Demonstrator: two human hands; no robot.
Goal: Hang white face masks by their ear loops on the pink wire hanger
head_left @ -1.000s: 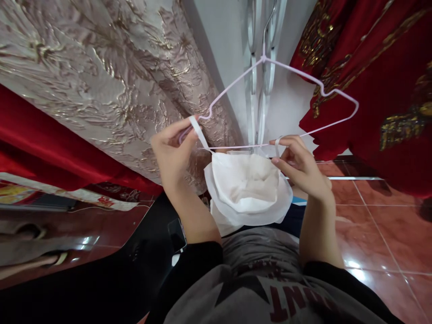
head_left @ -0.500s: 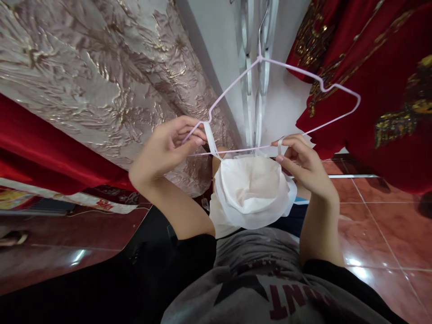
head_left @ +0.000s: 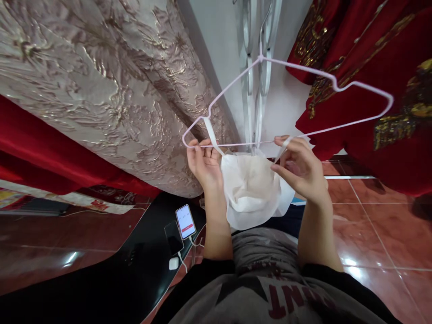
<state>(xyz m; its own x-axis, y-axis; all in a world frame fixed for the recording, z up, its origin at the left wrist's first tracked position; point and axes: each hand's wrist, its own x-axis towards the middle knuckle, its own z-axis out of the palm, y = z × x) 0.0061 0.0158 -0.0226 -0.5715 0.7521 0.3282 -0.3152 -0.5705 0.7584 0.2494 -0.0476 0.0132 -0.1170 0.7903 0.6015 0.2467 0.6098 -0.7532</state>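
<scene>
A thin pale pink clothes hanger (head_left: pixel 236 79) hangs in front of me, its hook at the top. My left hand (head_left: pixel 206 167) is closed on the lower bar near the left corner, palm up. One strap of a white garment (head_left: pixel 251 193) is looped over the hanger's left shoulder notch. The garment, with a sheer outer layer, hangs below the bar over my lap. My right hand (head_left: pixel 302 168) holds the other strap (head_left: pixel 282 148), which runs over the index finger down to the thumb. Those fingertips are at the lower bar, right of its middle.
A pinkish embossed curtain-like fabric (head_left: pixel 111 99) fills the left. Red cloth with gold sequins (head_left: pixel 364 99) hangs at right. White metal bars (head_left: pixel 258 103) stand behind the hanger. On a black surface (head_left: pixel 141 252) lie a lit phone (head_left: pixel 185 221), a dark phone (head_left: pixel 174 238) and white cables.
My left hand has moved down from the hanger's left shoulder to the lower bar, uncovering the left corner. The hanger's right end now reaches farther right. Phones have come into view.
</scene>
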